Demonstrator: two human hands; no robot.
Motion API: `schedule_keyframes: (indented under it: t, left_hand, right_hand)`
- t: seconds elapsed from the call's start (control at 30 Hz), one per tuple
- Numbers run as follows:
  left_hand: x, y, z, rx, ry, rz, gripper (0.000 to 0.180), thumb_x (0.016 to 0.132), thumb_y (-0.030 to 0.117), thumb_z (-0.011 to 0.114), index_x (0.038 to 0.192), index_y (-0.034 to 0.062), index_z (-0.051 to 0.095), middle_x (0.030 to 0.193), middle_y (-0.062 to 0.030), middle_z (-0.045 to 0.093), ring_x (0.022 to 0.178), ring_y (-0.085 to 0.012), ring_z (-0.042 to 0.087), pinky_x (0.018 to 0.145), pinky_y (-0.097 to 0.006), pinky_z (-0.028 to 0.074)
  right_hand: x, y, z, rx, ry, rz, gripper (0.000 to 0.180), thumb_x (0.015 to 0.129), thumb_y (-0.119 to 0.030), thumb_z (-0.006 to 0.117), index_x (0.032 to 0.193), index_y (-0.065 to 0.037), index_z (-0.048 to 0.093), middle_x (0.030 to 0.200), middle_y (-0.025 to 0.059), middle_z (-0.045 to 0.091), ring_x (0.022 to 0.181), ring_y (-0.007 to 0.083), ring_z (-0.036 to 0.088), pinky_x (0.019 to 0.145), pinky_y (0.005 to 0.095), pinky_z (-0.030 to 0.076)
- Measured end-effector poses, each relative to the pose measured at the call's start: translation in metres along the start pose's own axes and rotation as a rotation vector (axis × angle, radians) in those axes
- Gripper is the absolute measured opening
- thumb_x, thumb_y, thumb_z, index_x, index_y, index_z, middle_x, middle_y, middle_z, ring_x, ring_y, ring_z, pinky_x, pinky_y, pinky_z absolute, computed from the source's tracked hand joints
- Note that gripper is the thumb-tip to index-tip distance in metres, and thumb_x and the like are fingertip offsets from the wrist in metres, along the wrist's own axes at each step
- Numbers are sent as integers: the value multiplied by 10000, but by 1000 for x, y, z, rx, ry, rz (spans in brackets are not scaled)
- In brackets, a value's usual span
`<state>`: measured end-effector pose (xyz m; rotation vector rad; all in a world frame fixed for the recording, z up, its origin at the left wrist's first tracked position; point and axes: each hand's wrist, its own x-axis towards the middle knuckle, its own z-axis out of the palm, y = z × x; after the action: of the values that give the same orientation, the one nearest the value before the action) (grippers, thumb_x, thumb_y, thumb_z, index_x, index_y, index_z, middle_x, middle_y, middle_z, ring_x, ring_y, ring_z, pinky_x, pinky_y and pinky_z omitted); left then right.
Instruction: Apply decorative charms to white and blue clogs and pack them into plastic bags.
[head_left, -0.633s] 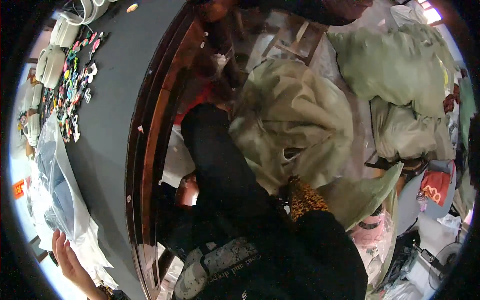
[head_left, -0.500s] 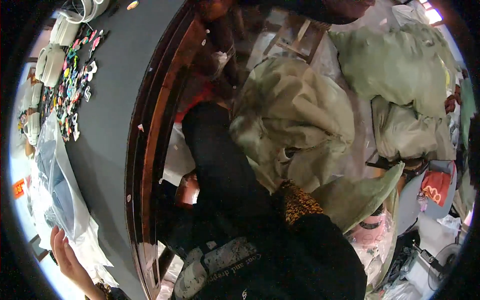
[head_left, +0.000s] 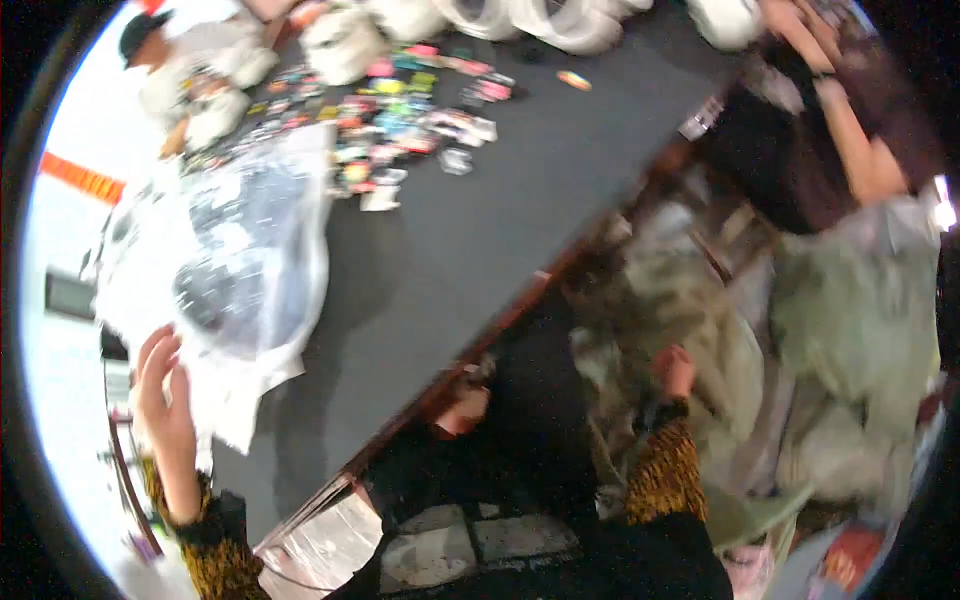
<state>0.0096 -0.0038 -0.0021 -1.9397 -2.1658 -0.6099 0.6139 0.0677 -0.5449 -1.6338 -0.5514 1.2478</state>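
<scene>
My left hand (head_left: 165, 395) is raised at the table's left end, fingers apart, touching the lower edge of a large clear plastic bag (head_left: 235, 265) that lies crumpled on the dark grey table (head_left: 480, 240). My right hand (head_left: 675, 372) is below the table's wooden edge, curled against a pile of pale olive-green fabric (head_left: 700, 300). The picture is blurred there, so its grip is unclear. Both sleeves have a yellow and black pattern.
Several small colourful packets (head_left: 400, 110) are scattered across the far part of the table, with white rolls (head_left: 560, 25) behind them. Another person's arm (head_left: 850, 135) reaches in at the top right. A person in a cap (head_left: 190, 60) is at the top left. More green fabric (head_left: 860, 310) lies at the right.
The view has swung toward the table top. My left hand has risen from the lower edge to the plastic bag. My right hand has come into view on the green fabric.
</scene>
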Motion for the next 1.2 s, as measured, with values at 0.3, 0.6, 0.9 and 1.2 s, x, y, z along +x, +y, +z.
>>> schedule_keyframes:
  t: [0.3, 0.6, 0.9, 1.2]
  left_hand:
    - [6, -29, 7, -79, 107, -49, 261, 834, 1, 531, 1088, 15, 584, 1225, -119, 546, 1082, -235, 543, 857, -320, 454]
    - [16, -103, 28, -161, 338, -100, 246, 824, 35, 551, 1066, -3, 571, 1126, -165, 565, 1006, -336, 570, 854, -363, 456]
    - [1, -161, 23, -216, 257, -372, 283, 883, 213, 538, 893, -54, 632, 848, -259, 636, 805, -412, 620, 734, -429, 484]
    - [-4, -143, 19, -667, -46, -586, 464, 899, 329, 546, 1127, -74, 526, 795, -168, 622, 649, -227, 630, 475, -323, 506]
  right_hand:
    - [-104, -386, 127, -15, -56, -886, 189, 917, -78, 508, 1065, 20, 572, 864, 60, 610, 741, 126, 569, 698, 247, 476]
    - [-249, -443, 315, -710, -985, -1517, 153, 787, -6, 606, 938, 2, 634, 957, 146, 632, 916, 300, 601, 822, 369, 479]
    - [-305, -444, 404, -1082, -1311, -1224, 375, 898, -89, 571, 1272, -72, 544, 749, 81, 598, 622, 105, 539, 575, 250, 435]
    - [-324, -431, 461, -477, -1573, -1088, 420, 904, -40, 500, 1321, -7, 463, 1230, 149, 568, 1166, 258, 532, 1013, 326, 388]
